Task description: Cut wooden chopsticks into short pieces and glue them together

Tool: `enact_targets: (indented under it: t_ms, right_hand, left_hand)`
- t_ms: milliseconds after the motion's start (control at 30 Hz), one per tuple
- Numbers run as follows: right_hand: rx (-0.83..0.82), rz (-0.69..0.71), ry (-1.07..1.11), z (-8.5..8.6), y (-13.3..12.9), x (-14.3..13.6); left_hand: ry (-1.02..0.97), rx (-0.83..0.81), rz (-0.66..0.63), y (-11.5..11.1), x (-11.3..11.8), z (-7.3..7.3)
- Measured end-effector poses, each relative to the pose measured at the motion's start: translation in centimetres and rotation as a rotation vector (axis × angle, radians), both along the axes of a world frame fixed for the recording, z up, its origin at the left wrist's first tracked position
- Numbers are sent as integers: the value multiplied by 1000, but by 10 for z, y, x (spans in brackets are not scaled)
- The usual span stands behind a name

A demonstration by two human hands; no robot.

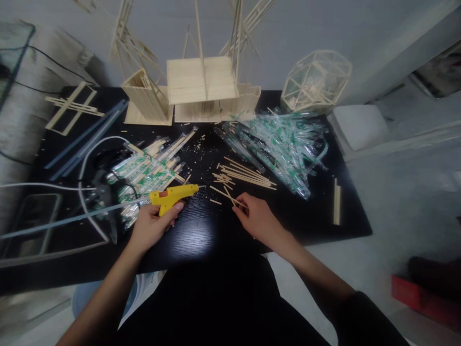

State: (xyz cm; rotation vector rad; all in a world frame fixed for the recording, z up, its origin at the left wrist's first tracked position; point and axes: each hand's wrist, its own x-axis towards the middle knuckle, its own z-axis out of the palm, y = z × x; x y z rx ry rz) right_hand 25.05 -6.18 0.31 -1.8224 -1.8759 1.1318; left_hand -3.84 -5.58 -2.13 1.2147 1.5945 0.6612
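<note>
My left hand (155, 223) is closed round the handle of a yellow hot glue gun (175, 194). Its nozzle points right, and a long glue stick (82, 216) runs out of its back to the left. Across from the nozzle, my right hand (257, 217) pinches a thin wooden stick (225, 194) by its near end; another stick crosses it close to the fingertips. Just beyond that hand lies a loose pile of bare wooden sticks (248, 175), with shorter cut pieces at its left end. A short stick piece (215, 202) rests on the black table (192, 240) between my hands.
Wrapped chopsticks (147, 166) lie at the left, beside a white cable (84, 163). Empty plastic wrappers (284, 139) are heaped at the right. Along the back stand stick-built models (201, 79) and a faceted stick frame (317, 81). A white stool (358, 127) is beyond the right edge.
</note>
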Motion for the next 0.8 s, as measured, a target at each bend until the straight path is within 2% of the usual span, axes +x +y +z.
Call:
enact_targets:
  t_ms: [267, 500, 667, 800]
  right_hand:
    - [115, -58, 46, -3, 2, 4]
    - [244, -96, -61, -12, 0, 17]
    - [177, -34, -171, -13, -10, 24]
    - [95, -35, -149, -11, -14, 21]
  left_hand:
    - [-19, -25, -6, 2, -1, 3]
    - [-11, -33, -4, 2, -3, 2]
    - [-12, -24, -9, 2, -5, -2]
    - [-27, -60, 7, 2, -5, -4]
